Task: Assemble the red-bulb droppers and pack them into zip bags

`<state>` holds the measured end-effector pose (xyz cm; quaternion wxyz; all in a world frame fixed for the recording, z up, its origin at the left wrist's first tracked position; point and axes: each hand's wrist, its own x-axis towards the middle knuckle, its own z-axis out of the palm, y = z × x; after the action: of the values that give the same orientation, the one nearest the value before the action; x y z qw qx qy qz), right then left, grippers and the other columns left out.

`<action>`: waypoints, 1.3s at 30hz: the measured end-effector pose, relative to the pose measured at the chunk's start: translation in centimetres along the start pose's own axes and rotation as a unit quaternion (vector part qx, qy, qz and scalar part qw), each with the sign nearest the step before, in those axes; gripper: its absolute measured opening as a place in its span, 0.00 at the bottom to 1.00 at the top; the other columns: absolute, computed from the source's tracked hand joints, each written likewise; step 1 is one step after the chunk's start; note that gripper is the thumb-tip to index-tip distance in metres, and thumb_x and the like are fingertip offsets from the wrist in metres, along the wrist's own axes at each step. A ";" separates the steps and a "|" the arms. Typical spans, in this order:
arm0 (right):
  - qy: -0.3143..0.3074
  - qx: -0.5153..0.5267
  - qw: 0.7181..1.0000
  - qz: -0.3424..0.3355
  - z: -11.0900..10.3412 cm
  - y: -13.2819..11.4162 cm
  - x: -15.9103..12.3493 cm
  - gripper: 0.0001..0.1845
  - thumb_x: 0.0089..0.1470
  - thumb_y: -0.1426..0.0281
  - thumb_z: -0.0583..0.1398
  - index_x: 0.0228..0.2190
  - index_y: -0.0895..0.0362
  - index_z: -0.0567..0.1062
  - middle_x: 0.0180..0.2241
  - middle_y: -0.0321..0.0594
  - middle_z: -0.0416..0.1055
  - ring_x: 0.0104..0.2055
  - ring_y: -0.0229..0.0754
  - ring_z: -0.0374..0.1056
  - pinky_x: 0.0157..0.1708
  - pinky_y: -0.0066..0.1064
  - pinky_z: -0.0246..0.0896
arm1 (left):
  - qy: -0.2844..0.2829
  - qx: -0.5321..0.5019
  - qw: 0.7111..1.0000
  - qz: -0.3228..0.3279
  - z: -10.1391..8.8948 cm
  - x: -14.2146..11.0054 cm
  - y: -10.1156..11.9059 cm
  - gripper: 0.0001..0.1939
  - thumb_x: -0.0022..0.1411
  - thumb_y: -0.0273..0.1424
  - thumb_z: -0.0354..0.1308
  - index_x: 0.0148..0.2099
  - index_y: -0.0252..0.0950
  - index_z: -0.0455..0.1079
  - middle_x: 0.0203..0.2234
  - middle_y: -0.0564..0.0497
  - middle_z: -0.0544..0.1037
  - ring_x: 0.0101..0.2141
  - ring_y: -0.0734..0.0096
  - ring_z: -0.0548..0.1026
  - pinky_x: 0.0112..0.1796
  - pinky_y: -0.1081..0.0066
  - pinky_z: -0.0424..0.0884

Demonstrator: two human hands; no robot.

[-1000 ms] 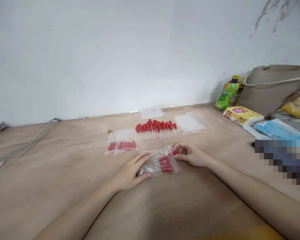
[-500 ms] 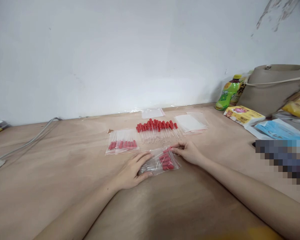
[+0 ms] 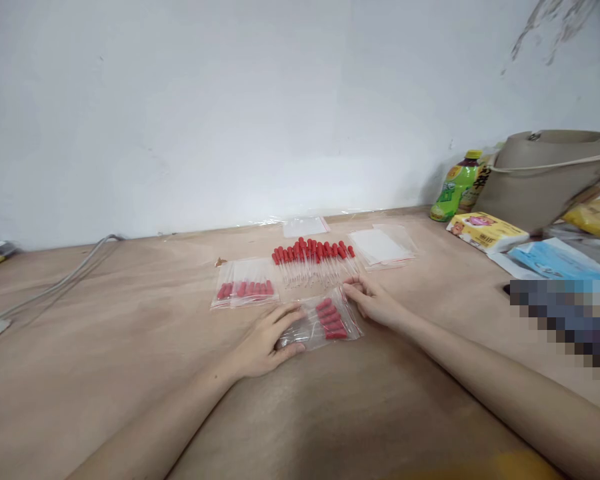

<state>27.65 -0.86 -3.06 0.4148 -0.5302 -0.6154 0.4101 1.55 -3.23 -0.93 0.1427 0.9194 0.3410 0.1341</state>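
In front of me on the wooden table lies a clear zip bag (image 3: 310,328) with several red-bulbed glass droppers (image 3: 332,320) side by side in it, their bulbs towards the bag's right end. My left hand (image 3: 270,339) grips the bag's left end, fingers over the top edge and thumb along the near edge. The fingertips of my right hand (image 3: 370,299) are closed on the red-striped zip end at the bag's upper right corner. Just beyond is a pile of loose droppers (image 3: 313,257), bulbs pointing to the wall.
Filled zip bags (image 3: 245,283) overlap to the left of the pile. Flat zip bags (image 3: 380,247) are stacked on its right, and another flat bag (image 3: 304,227) lies by the wall. Further right stand a green bottle (image 3: 455,190), a yellow tissue pack (image 3: 487,230) and a beige bag (image 3: 540,173).
The uppermost dropper, pinched by my right hand at the bag's mouth before, now lies inside with the others. My right fingers have shifted to the bag's zip edge. My left hand stays put.
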 end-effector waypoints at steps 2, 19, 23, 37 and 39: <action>-0.017 0.000 0.999 0.028 0.3 0.1 0.0 0.19 0.45 0.57 0.59 0.35 0.59 0.70 0.27 0.38 0.72 0.29 0.38 0.67 0.29 0.29 0.61 | 0.002 -0.001 1.000 0.001 0.0 0.0 -0.1 0.24 0.61 0.39 0.49 0.58 0.42 0.55 0.58 0.47 0.57 0.55 0.59 0.59 0.53 0.59 0.58; -0.082 0.423 0.896 0.107 0.9 -1.0 -1.0 0.08 0.47 0.70 0.61 0.33 0.57 0.69 0.30 0.38 0.73 0.31 0.38 0.70 0.34 0.34 0.66 | 0.182 -0.174 0.954 -0.161 0.4 0.0 -0.4 0.24 0.61 0.39 0.49 0.58 0.38 0.55 0.26 0.52 0.68 0.28 0.70 0.69 0.31 0.68 0.67; -0.107 0.453 0.878 0.112 1.6 -1.3 -1.4 0.10 0.48 0.69 0.59 0.36 0.57 0.69 0.36 0.42 0.73 0.36 0.41 0.70 0.40 0.39 0.64 | 0.104 -0.486 0.850 -0.173 0.9 0.8 1.1 0.30 0.59 0.41 0.51 0.61 0.41 0.49 0.32 0.50 0.72 0.32 0.70 0.72 0.33 0.68 0.69; 0.071 -0.240 0.957 -0.150 -3.0 -1.1 0.6 0.13 0.49 0.62 0.55 0.23 0.58 0.72 0.24 0.39 0.70 0.27 0.38 0.64 0.29 0.30 0.57 | 0.266 -0.556 0.724 -0.310 -4.4 1.1 -2.1 0.21 0.42 0.25 0.67 0.41 0.36 0.66 0.26 0.55 0.75 0.21 0.79 0.73 0.22 0.81 0.70; 0.160 -0.370 0.904 -0.144 -5.9 -0.2 2.4 0.12 0.50 0.64 0.54 0.27 0.58 0.75 0.31 0.43 0.73 0.36 0.44 0.66 0.38 0.34 0.57 | 0.265 -0.530 0.737 -0.324 -6.2 0.3 -4.8 0.24 0.41 0.24 0.67 0.43 0.37 0.66 0.30 0.53 0.76 0.23 0.79 0.74 0.25 0.81 0.71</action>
<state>32.89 1.87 -0.81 0.3364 -0.6094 -0.7179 -0.0016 -3.16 1.49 3.11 0.5459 0.4562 0.5159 0.4772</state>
